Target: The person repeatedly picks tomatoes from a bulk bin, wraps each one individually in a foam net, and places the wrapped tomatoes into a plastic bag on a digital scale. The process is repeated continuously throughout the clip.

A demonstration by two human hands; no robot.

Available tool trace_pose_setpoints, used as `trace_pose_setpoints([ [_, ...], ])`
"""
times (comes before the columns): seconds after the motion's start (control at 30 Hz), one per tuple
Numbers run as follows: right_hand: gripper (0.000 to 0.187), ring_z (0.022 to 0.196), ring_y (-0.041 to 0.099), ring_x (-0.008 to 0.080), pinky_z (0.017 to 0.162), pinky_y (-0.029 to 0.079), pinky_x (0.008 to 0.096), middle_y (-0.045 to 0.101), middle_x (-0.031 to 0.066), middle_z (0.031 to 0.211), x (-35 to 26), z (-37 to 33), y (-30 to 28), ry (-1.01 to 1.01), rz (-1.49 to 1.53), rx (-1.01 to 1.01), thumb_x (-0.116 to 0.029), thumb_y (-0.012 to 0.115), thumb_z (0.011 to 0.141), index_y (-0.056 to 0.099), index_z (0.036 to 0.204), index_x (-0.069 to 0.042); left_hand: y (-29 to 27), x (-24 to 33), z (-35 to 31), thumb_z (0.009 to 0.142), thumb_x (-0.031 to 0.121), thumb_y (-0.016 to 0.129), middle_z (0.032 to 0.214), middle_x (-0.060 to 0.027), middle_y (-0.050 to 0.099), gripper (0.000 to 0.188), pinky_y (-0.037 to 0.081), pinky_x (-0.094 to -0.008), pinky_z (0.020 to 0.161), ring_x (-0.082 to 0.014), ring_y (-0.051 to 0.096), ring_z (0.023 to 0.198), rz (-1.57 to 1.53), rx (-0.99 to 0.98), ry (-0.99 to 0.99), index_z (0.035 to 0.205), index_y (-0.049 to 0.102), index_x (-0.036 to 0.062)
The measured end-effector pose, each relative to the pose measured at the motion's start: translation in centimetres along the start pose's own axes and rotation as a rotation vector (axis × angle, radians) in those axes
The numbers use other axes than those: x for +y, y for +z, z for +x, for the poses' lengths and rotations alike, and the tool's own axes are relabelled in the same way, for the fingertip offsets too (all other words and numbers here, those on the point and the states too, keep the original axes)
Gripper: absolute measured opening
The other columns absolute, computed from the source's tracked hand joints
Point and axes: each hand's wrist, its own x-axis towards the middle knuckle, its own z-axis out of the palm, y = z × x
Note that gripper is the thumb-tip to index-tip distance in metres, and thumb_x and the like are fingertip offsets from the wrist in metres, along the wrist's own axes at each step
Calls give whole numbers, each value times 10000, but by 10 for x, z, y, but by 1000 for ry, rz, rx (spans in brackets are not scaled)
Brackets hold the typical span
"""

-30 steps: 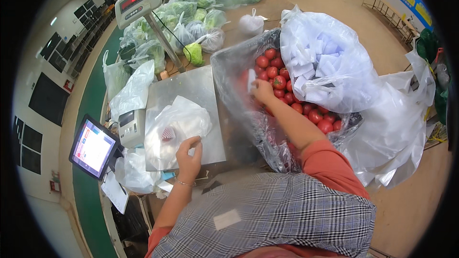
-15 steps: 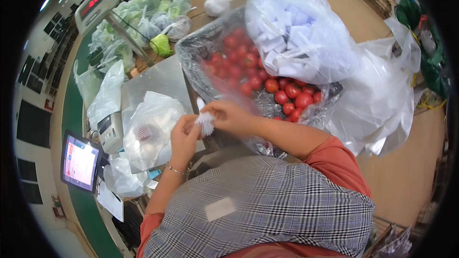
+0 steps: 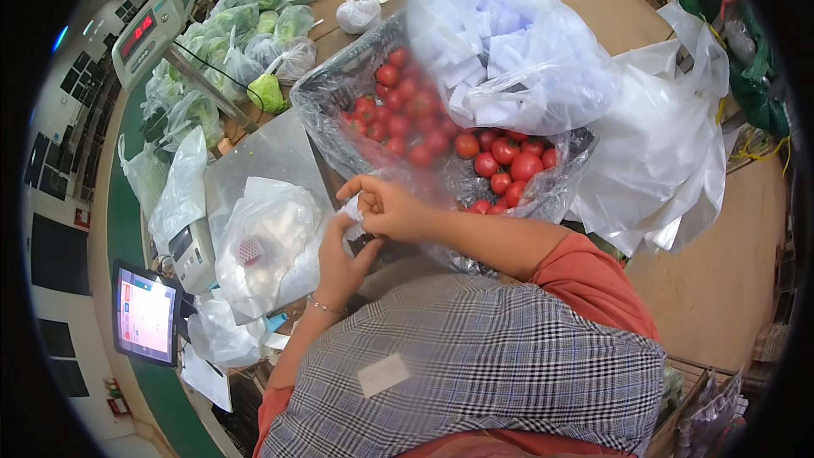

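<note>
A small white ridged piece (image 3: 354, 208), its kind unclear, is pinched between my two hands in front of the tomato crate. My left hand (image 3: 342, 259) holds it from below, thumb pointing right. My right hand (image 3: 392, 210) grips its upper right side with curled fingers. Just beyond lie red tomatoes (image 3: 505, 151) in a plastic-lined crate (image 3: 310, 102). To the left, a clear plastic bag (image 3: 270, 263) rests on the metal scale plate (image 3: 292, 153), with a red-and-white patterned item (image 3: 250, 249) inside.
A large clear bag of white folded pieces (image 3: 509, 51) covers the crate's far right. White plastic sheeting (image 3: 653, 153) hangs beside it. Bagged greens (image 3: 246, 21) line the far left. A scale display (image 3: 148, 34), label printer (image 3: 192, 254) and screen (image 3: 146, 312) stand left.
The white piece now shows less between my fingers. My right fingers have curled over it, and my left thumb has swung outward. The view has shifted slightly.
</note>
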Motion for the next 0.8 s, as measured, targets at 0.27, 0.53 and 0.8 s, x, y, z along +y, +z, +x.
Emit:
trace_pose_setpoints([
  [0.27, 266, 842, 676, 286, 783, 527, 397, 702, 111, 983, 34, 6, -145, 161, -1456, 240, -197, 626, 826, 679, 1039, -46, -13, -12, -25, 864, 68, 634, 947, -76, 694, 234, 501, -320, 696, -183, 645, 806, -609, -59, -590, 1073, 645, -36],
  [0.53, 288, 923, 645, 336, 791, 494, 443, 677, 184, 1013, 140, -49, -195, 587, -1373, -749, -249, 620, 780, 680, 977, -46, -17, -6, -30, 848, 57, 644, 922, -36, 657, 269, 504, -275, 660, -119, 610, 813, -731, -7, -670, 1106, 617, -13],
  [0.8, 435, 953, 619, 372, 812, 496, 441, 661, 196, 1031, 20, -29, -130, 583, -1562, -311, -287, 670, 712, 662, 1081, -57, -30, -9, -33, 885, 105, 589, 1163, -72, 603, 421, 493, -293, 830, -153, 583, 1020, -999, -45, -527, 1274, 489, -19],
])
